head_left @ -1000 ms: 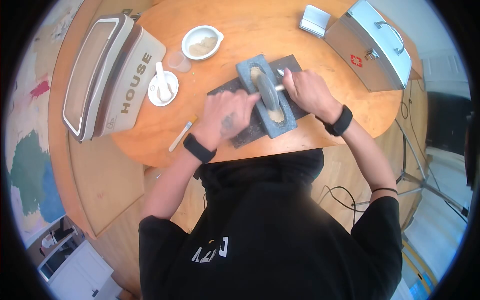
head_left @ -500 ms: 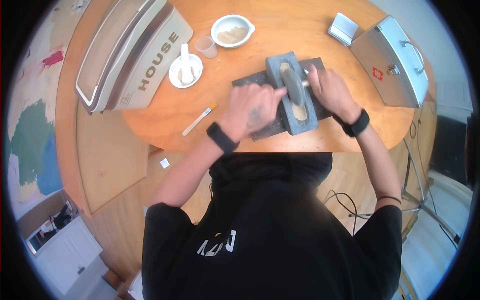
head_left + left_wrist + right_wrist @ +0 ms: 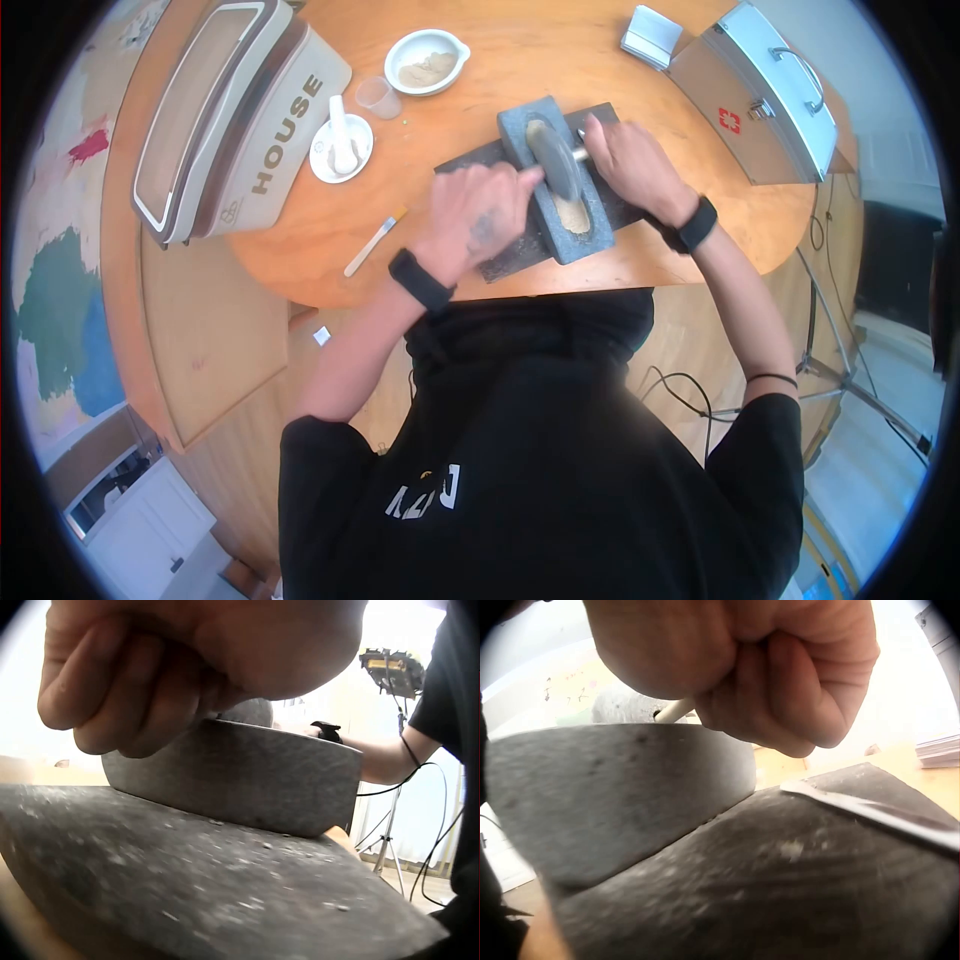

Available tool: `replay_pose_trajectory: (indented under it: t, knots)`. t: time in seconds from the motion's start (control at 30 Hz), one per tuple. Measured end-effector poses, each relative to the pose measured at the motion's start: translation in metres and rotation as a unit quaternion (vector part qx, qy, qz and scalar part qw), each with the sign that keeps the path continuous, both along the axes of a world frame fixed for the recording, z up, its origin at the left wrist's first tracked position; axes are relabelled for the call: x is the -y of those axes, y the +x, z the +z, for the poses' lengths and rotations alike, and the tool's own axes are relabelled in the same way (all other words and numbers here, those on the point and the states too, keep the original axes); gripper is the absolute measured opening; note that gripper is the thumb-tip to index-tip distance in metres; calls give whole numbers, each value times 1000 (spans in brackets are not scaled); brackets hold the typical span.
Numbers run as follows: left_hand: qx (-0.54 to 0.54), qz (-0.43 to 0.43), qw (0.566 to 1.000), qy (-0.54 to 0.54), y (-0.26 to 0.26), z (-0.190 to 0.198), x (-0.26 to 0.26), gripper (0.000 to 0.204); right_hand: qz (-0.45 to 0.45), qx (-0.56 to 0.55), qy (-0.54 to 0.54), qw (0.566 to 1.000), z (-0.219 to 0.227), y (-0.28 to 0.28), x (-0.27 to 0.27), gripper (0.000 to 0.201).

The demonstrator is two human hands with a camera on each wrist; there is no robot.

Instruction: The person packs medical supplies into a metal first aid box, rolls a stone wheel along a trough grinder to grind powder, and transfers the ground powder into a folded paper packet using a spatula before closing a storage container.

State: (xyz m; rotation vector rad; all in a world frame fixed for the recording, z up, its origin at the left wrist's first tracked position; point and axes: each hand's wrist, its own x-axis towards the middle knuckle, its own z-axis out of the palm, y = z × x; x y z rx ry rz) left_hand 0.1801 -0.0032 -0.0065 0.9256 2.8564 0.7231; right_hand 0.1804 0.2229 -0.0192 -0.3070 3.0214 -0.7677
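Observation:
A grey stone grinding trough [image 3: 595, 240] stands on a dark slab [image 3: 510, 262], with pale powder [image 3: 572, 217] in its groove. Upright in the groove sits a stone grinding wheel [image 3: 556, 165]. A pale rod handle [image 3: 676, 711] sticks out from its side, and my right hand [image 3: 640, 172] curls round that end. My left hand [image 3: 476, 212] grips on the wheel's other side, fingers curled; the rod there is hidden inside the fist. Under the right hand a slim, light, long-handled utensil [image 3: 870, 808] lies on the slab.
Left on the table are a brush [image 3: 375, 243], a white mortar and pestle [image 3: 342, 150], a clear plastic cup [image 3: 378, 97] and a white bowl [image 3: 408, 52] of powder. A HOUSE-lettered case [image 3: 250, 150] stands beyond. A metal case [image 3: 755, 100] and white cards [image 3: 651, 37] stand at the right.
Both hands have moved the wheel slightly toward the far end of the trough, baring more powder at the near end. The head view has shifted; the surrounding things have stayed put.

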Motion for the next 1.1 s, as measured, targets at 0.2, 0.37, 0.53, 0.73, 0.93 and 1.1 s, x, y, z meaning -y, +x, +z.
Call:
replay_pose_trajectory:
  t: [0.2,0.37,0.53,0.73,0.93,1.1]
  knots:
    - [-37,-17,999,13,-12,1,-2,47,-30,5,-14,999,-9,-11,-4,54]
    - [44,-15,999,-20,13,12,-5,44,-13,51,-29,998,7,25,-8,50]
    - [-23,-7,1000,11,-17,-9,-1,45,8,-70,3,997,-9,-11,-2,43]
    - [-4,-6,999,-37,3,-1,-1,46,37,-77,28,996,-5,-5,-2,39]
    - [32,-23,999,-20,33,4,4,42,8,29,-16,999,14,31,1,49]
    - [-42,-13,999,-6,-15,-6,5,43,-23,-12,-31,999,-6,-17,6,53]
